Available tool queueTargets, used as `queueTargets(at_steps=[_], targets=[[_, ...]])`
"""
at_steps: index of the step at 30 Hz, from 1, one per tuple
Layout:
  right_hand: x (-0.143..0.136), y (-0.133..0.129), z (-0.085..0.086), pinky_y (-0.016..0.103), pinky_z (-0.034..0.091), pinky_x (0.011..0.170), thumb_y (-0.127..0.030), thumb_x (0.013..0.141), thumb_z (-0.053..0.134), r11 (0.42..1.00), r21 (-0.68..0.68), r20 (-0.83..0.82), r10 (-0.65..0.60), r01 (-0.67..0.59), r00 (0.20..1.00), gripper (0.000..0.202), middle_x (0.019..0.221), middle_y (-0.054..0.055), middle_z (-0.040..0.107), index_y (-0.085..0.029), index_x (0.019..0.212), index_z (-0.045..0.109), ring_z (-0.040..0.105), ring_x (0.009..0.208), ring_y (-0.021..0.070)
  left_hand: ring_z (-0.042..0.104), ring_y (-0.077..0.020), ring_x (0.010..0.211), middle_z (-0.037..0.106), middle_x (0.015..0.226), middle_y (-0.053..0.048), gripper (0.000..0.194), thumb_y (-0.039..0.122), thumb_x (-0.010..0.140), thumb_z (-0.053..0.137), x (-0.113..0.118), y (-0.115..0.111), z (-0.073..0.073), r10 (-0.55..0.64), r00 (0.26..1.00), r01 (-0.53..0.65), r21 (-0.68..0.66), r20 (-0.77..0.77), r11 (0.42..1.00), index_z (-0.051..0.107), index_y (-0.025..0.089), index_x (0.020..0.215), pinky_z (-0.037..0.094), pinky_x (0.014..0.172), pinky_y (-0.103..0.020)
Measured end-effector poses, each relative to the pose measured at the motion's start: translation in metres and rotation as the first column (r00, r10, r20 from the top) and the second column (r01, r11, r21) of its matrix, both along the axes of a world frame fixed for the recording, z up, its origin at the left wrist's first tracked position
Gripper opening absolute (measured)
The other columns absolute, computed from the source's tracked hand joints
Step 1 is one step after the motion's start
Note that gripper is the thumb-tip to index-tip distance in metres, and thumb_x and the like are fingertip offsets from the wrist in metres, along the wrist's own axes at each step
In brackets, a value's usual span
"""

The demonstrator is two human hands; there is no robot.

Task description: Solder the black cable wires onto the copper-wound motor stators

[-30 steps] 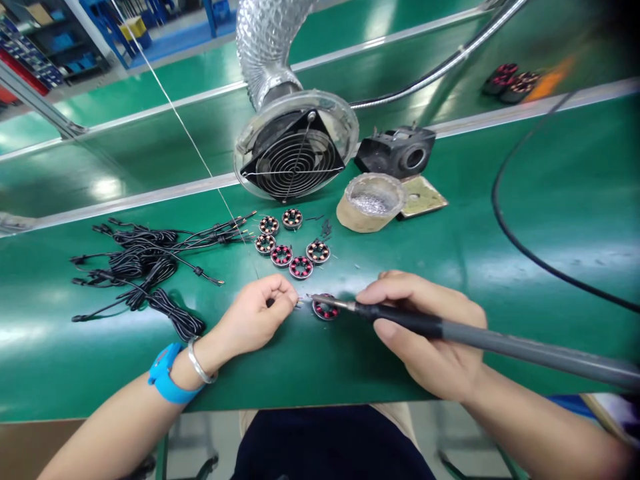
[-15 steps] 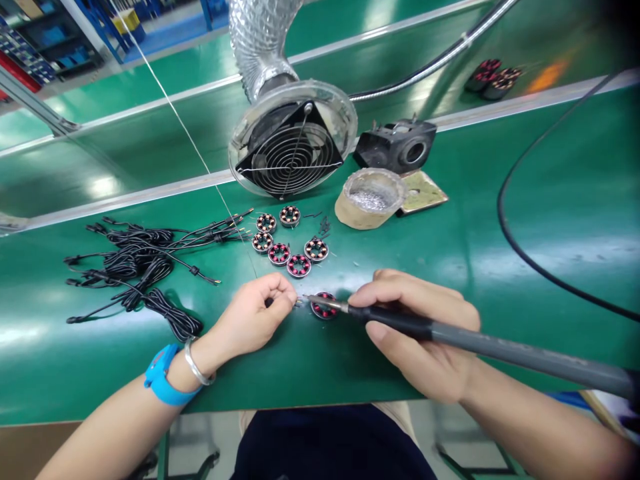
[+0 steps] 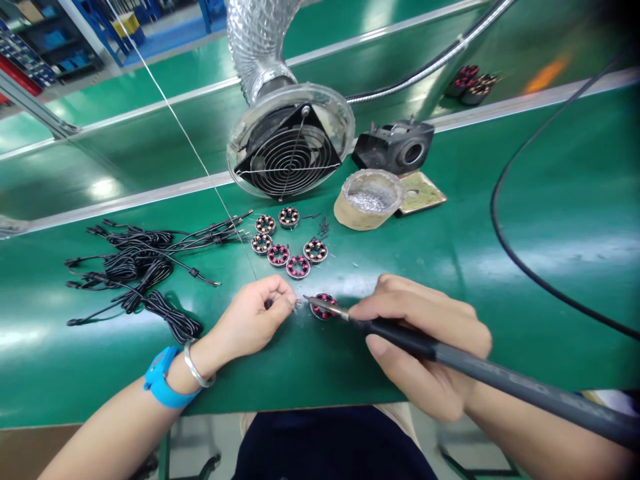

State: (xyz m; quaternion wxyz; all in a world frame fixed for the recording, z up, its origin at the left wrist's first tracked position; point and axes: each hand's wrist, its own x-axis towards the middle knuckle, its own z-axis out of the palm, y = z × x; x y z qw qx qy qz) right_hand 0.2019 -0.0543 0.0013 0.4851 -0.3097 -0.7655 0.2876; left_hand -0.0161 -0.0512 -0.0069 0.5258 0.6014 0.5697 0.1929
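Note:
My right hand (image 3: 425, 347) is closed around the dark grip of a soldering iron (image 3: 400, 337), whose metal tip slants over a small motor stator (image 3: 325, 308) with red-and-black windings. My left hand (image 3: 263, 312) pinches a black cable (image 3: 269, 304); thin wire ends poke out past the fingertips, close to the iron's tip. Whether tip and wires touch is too small to tell. Behind the hands several more stators (image 3: 299, 267) lie in a loose cluster, some red and some copper-coloured.
Coiled black cables (image 3: 135, 260) lie at the left. A fume fan (image 3: 289, 163) on a foil duct hangs at the back. Beside it stand a tan cup (image 3: 363, 213) of silvery scraps and a black iron stand (image 3: 395, 147). A black cord (image 3: 505, 240) loops at the right.
The soldering iron's handle has swung lower on the right, and my right hand has shifted slightly down and right. My left hand has barely moved.

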Motion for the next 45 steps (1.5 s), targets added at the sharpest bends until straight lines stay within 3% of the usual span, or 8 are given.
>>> queueTargets(at_steps=[8, 13, 19, 25, 37, 45], targets=[[0.001, 0.003, -0.002, 0.031, 0.043, 0.05, -0.01, 0.076, 0.054, 0.996, 0.077, -0.042, -0.039, 0.042, 0.998, 0.026, 0.068, 0.003, 0.057, -0.019, 0.097, 0.063, 0.05, 0.055, 0.0145, 0.034, -0.0078, 0.051, 0.041, 0.059, 0.007, 0.018, 0.03, 0.089, 0.05, 0.0, 0.0, 0.0, 0.002, 1.0, -0.002, -0.006, -0.012, 1.0, 0.053, 0.017, 0.077, 0.031, 0.052, -0.02], [-0.006, 0.009, -0.007, 0.023, 0.046, 0.05, -0.009, 0.085, 0.056, 0.991, 0.093, 0.021, -0.102, 0.1, 0.995, 0.035, 0.07, -0.002, 0.062, -0.023, 0.116, 0.06, 0.054, 0.052, 0.0103, 0.034, -0.0082, 0.055, 0.041, 0.062, 0.006, 0.021, 0.033, 0.091, 0.048, -0.002, 0.001, 0.001, -0.018, 0.999, 0.02, -0.037, 0.033, 0.999, 0.052, 0.017, 0.078, 0.03, 0.052, -0.02], [-0.02, 0.016, -0.027, 0.023, 0.048, 0.058, -0.006, 0.088, 0.053, 0.988, 0.12, 0.209, 0.067, -0.094, 0.976, 0.024, 0.073, 0.0, 0.066, -0.021, 0.104, 0.064, 0.059, 0.061, 0.0119, 0.034, -0.0089, 0.054, 0.041, 0.061, 0.006, 0.026, 0.038, 0.094, 0.043, -0.007, 0.002, 0.001, -0.102, 0.991, 0.111, -0.102, 0.085, 0.989, 0.049, 0.018, 0.079, 0.029, 0.052, -0.022], [-0.024, 0.015, -0.029, 0.022, 0.045, 0.057, -0.005, 0.086, 0.053, 0.983, 0.179, 0.156, 0.009, -0.038, 0.988, 0.02, 0.066, -0.002, 0.059, -0.019, 0.097, 0.061, 0.052, 0.056, 0.0107, 0.047, -0.0114, 0.064, 0.053, 0.07, 0.003, 0.021, 0.033, 0.096, 0.041, -0.006, 0.001, 0.014, -0.246, 0.964, 0.252, 0.049, -0.104, 0.966, 0.051, 0.019, 0.083, 0.037, 0.062, -0.024], [-0.026, 0.015, -0.025, 0.022, 0.05, 0.06, -0.006, 0.086, 0.05, 0.983, 0.18, 0.131, 0.022, -0.046, 0.991, 0.023, 0.076, 0.0, 0.066, -0.02, 0.101, 0.058, 0.057, 0.059, 0.0109, 0.05, -0.0129, 0.067, 0.057, 0.074, 0.003, 0.018, 0.03, 0.096, 0.041, -0.002, -0.003, 0.023, -0.25, 0.946, 0.275, 0.104, -0.205, 0.956, 0.05, 0.021, 0.084, 0.037, 0.064, -0.025], [-0.026, 0.012, -0.031, 0.023, 0.048, 0.058, -0.005, 0.086, 0.048, 0.981, 0.181, 0.187, 0.038, -0.072, 0.982, 0.022, 0.069, -0.001, 0.06, -0.018, 0.102, 0.057, 0.053, 0.059, 0.0118, 0.037, -0.0094, 0.056, 0.047, 0.062, 0.004, 0.034, 0.043, 0.094, 0.042, -0.001, -0.004, 0.006, -0.113, 0.985, 0.134, -0.164, 0.134, 0.977, 0.049, 0.018, 0.073, 0.032, 0.057, -0.023]])
